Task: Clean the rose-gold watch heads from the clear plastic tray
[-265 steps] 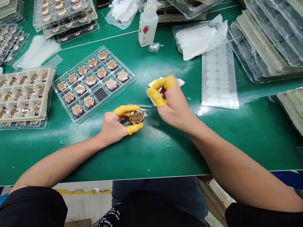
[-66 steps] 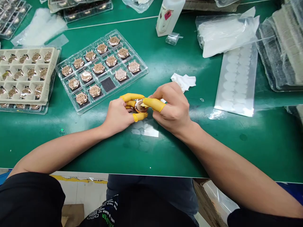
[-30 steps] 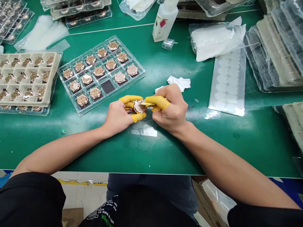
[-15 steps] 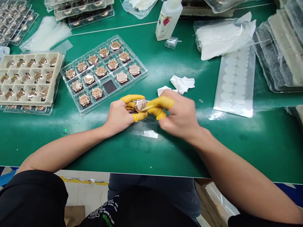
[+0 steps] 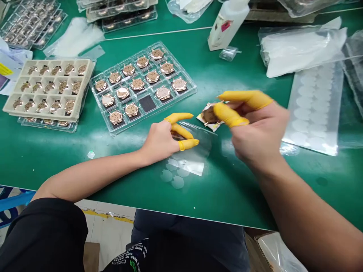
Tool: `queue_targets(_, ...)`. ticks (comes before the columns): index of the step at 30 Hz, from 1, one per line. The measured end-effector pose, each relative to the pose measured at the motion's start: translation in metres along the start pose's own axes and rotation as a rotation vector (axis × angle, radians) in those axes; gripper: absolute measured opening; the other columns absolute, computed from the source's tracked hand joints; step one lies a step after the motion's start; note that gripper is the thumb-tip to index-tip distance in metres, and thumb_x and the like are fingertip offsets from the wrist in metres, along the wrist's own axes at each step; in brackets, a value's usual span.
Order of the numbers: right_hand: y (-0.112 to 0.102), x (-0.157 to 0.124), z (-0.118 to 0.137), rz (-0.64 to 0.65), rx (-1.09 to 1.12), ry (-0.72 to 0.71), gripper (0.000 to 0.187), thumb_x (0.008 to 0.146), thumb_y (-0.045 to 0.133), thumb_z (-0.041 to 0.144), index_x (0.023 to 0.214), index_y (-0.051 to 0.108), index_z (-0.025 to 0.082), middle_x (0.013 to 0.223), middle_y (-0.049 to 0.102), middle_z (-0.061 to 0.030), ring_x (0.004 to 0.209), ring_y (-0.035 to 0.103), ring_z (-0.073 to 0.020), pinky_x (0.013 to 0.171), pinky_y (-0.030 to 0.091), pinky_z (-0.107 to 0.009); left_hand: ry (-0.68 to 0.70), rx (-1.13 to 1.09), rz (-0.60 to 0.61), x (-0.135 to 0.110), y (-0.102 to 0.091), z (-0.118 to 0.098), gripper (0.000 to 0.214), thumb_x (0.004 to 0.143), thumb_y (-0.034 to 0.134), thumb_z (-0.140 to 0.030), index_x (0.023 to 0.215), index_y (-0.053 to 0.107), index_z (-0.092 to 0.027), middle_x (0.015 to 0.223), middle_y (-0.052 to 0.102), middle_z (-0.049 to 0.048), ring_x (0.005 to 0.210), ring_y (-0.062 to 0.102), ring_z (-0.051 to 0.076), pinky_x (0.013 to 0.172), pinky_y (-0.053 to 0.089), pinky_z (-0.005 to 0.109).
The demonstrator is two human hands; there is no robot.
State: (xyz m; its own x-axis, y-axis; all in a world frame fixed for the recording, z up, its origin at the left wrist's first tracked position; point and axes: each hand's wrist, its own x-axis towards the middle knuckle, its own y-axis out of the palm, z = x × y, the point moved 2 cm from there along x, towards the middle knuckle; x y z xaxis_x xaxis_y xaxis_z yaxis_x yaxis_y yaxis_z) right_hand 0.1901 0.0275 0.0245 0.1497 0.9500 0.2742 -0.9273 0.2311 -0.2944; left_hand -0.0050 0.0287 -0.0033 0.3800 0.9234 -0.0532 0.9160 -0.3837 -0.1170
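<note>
My right hand (image 5: 255, 132), with yellow finger cots, is closed on a rose-gold watch case (image 5: 209, 114) between thumb and forefinger, with a bit of white cloth under it. My left hand (image 5: 163, 138), also in yellow cots, rests on the green mat with its fingers curled over a clear film sheet (image 5: 198, 151); something dark shows between them that I cannot name. Beyond my left hand lies a clear tray (image 5: 193, 88) holding several rose-gold cases and one bare black cell.
A beige tray (image 5: 87, 81) of cases stands at left, with more stacked trays behind. At the back are a white bottle (image 5: 227, 22) and a plastic bag of white pads (image 5: 297, 49). A sheet of round stickers (image 5: 314, 105) lies at right. Loose round film discs (image 5: 172, 177) lie near the table's front edge.
The watch case has passed from my left hand to my right, which has lifted it up and to the right. My left hand stays on the mat.
</note>
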Motion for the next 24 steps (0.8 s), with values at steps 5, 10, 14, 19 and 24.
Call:
queue_targets(5,0.051,0.062,0.010,0.154,0.024,0.021,0.015,0.081,0.078,0.025,0.095,0.077,0.021,0.076,0.067,-0.0022,0.073,0.064,-0.0182,0.073,0.057,-0.038,0.023,0.002,0.092,-0.006,0.003,-0.003,0.036,0.082,0.086,-0.033,0.114,0.078,-0.018,0.091,0.085,0.0022,0.080,0.079,0.015,0.086,0.065,0.029)
queue_targets(10,0.126,0.103,0.012,0.558,-0.270,-0.216,0.022,0.083,0.080,0.033,0.100,0.078,0.019,0.083,0.070,-0.0042,0.081,0.065,-0.0213,0.078,0.055,-0.039,0.049,0.077,0.240,-0.011,0.005,-0.010,0.032,0.085,0.084,-0.035,0.112,0.079,-0.019,0.092,0.085,0.0003,0.086,0.080,0.016,0.091,0.063,0.027)
queue_targets(14,0.144,0.103,0.004,0.478,-0.388,-0.491,0.026,0.087,0.083,0.043,0.099,0.077,0.021,0.099,0.067,-0.0112,0.098,0.064,-0.0283,0.082,0.055,-0.044,0.019,0.040,0.275,-0.008,0.006,-0.010,0.029,0.084,0.086,-0.035,0.109,0.079,-0.021,0.089,0.085,-0.0014,0.085,0.081,0.017,0.089,0.063,0.026)
queue_targets(19,0.164,0.088,0.001,0.547,-0.406,-0.589,0.029,0.091,0.079,0.045,0.087,0.070,0.018,0.104,0.060,-0.0119,0.095,0.063,-0.0256,0.081,0.055,-0.042,0.012,0.047,0.289,-0.007,0.005,-0.009,0.017,0.082,0.087,-0.033,0.089,0.078,-0.021,0.088,0.085,-0.0005,0.082,0.081,0.019,0.087,0.064,0.029)
queue_targets(24,0.173,0.078,0.019,0.663,-0.496,-0.527,0.019,0.085,0.078,0.021,0.097,0.064,0.018,0.117,0.063,-0.0134,0.085,0.060,-0.0206,0.073,0.049,-0.037,0.056,0.061,0.271,-0.010,0.003,-0.012,0.013,0.086,0.081,-0.032,0.092,0.081,-0.021,0.093,0.086,0.0009,0.082,0.081,0.018,0.083,0.064,0.028)
